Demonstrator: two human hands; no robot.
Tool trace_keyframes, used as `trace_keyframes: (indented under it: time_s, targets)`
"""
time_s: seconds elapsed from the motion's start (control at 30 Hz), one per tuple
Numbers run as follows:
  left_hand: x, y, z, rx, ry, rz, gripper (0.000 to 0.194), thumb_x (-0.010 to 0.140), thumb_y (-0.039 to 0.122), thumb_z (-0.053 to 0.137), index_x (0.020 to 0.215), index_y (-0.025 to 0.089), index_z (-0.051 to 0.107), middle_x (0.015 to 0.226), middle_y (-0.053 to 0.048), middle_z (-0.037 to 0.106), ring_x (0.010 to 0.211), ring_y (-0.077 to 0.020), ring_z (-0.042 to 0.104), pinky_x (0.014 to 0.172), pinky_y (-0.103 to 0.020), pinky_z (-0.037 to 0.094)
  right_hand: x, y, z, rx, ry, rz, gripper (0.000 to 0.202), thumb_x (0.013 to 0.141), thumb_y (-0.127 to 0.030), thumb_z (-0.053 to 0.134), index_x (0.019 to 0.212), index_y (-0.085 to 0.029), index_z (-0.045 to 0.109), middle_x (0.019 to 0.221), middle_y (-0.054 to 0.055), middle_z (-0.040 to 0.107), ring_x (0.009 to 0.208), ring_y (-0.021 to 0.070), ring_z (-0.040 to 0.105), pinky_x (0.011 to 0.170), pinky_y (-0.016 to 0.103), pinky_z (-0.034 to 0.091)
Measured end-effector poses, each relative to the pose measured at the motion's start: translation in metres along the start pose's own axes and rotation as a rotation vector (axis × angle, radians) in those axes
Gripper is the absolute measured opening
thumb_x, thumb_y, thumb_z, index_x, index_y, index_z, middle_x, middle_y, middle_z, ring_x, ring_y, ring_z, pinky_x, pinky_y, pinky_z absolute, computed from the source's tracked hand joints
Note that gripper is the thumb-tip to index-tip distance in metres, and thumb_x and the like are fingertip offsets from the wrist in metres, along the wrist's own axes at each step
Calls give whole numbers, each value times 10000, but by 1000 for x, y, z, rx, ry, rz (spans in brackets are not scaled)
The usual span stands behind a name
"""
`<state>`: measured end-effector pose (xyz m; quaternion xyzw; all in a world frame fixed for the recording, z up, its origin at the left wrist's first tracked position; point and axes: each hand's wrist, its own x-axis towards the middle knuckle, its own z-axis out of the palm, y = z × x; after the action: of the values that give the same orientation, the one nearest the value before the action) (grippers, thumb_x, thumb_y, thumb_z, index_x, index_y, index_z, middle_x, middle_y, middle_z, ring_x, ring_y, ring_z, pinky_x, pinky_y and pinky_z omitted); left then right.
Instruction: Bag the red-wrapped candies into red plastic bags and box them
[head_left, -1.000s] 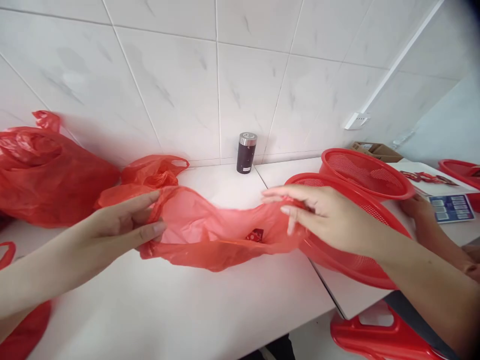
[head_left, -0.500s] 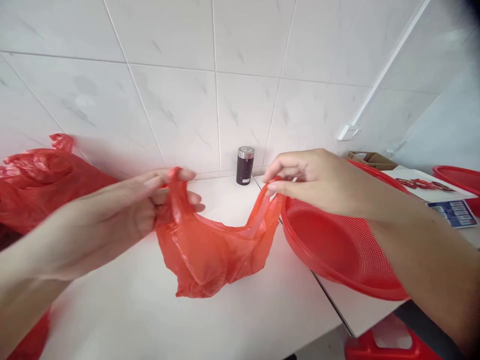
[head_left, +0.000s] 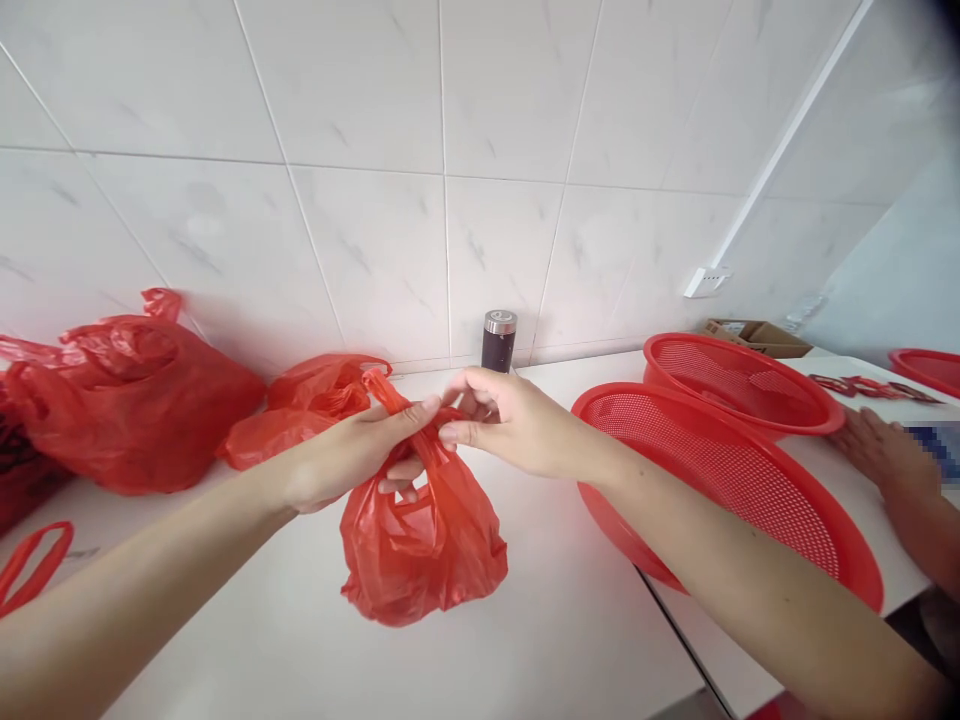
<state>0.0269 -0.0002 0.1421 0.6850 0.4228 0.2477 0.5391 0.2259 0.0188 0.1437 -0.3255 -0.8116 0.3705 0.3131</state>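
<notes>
Well left of my fingers sits a bulging red bundle [head_left: 150, 420]; a smaller red bag [head_left: 300, 400] lies just beyond my left wrist. My left hand [head_left: 352, 455] clasps the gathered neck of a thin carrier bag [head_left: 427, 560], thumb above, fingers curled beneath. The carrier bag droops directly below the fingertips; whether its base bears on the tabletop [head_left: 247, 630] cannot be confirmed. Assessed handling: light, limp, slick film, liable to stretch or tear under a sharp tug. Advised hold: the bunched neck and handles, not the body. My right hand [head_left: 517, 420] pinches a strand of that film between thumb and forefinger, beside the left thumb. Just behind the right fingers stands a dark tumbler [head_left: 498, 350], exposed to knocks from a forward sweep. Farther right, a wide mesh basket [head_left: 780, 490] runs behind my forearm, its rim restricting sideways travel. Best room: the white surface nearer me than the fingers, and leftward.
</notes>
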Motion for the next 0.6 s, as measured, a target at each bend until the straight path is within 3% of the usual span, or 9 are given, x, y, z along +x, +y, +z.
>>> trace_keyframes:
  time_s: [0.13, 0.23, 0.27, 0.33, 0.4, 0.5, 0.6]
  targets:
    - [-1, -8, -13, -139, -20, -48, 397, 939, 516, 424, 856, 184, 626, 726, -29, 659, 654, -147, 610, 658, -288, 535, -26, 1, 9, 14, 8, 100, 110, 893, -328, 572, 858, -224, 579, 759, -40, 629, 667, 98, 561, 598, 237, 433]
    - [-3, -9, -16, 16, -37, -17, 279, 894, 434, 549, 1019, 231, 695, 948, -38, 729, 905, -202, 676, 822, -325, 544, -42, -4, 15, 17, -178, 90, 110, 847, -336, 641, 830, -229, 618, 766, -42, 644, 678, 104, 569, 600, 229, 427]
    - [-3, -9, -15, 120, -55, -1, 236, 877, 392, 579, 1002, 245, 716, 958, -24, 735, 950, -204, 671, 858, -319, 532, -43, -2, 17, 19, -172, 82, 130, 850, -357, 641, 827, -230, 628, 781, -37, 648, 690, 107, 574, 616, 233, 433]
    - [-3, -9, -9, 313, -73, 36, 186, 855, 294, 578, 942, 262, 739, 890, 3, 738, 890, -186, 677, 807, -288, 534, -39, 6, 21, 51, -6, 56, 177, 891, -407, 585, 890, -239, 640, 881, -19, 659, 777, 119, 595, 702, 252, 457]
    - [-2, -11, -1, 432, -56, 67, 239, 824, 171, 511, 880, 255, 727, 773, 18, 712, 717, -154, 660, 637, -247, 521, -28, 21, 29, 130, 141, 38, 234, 945, -427, 493, 1052, -265, 624, 1003, -1, 655, 920, 136, 603, 829, 288, 460]
    - [4, -19, 9, 631, 105, 148, 308, 707, 19, 408, 745, 215, 642, 623, 30, 621, 543, -116, 560, 466, -206, 414, -14, 43, 45, 290, 152, 75, 328, 988, -433, 390, 1234, -294, 557, 1052, 13, 644, 1020, 154, 588, 922, 333, 442]
    - [11, -32, 14, 883, 394, 349, 320, 681, -25, 367, 792, 196, 569, 745, 4, 611, 555, -106, 518, 452, -205, 372, -10, 54, 57, 434, 183, 141, 348, 994, -435, 367, 1277, -313, 529, 969, 4, 640, 875, 147, 612, 860, 335, 472]
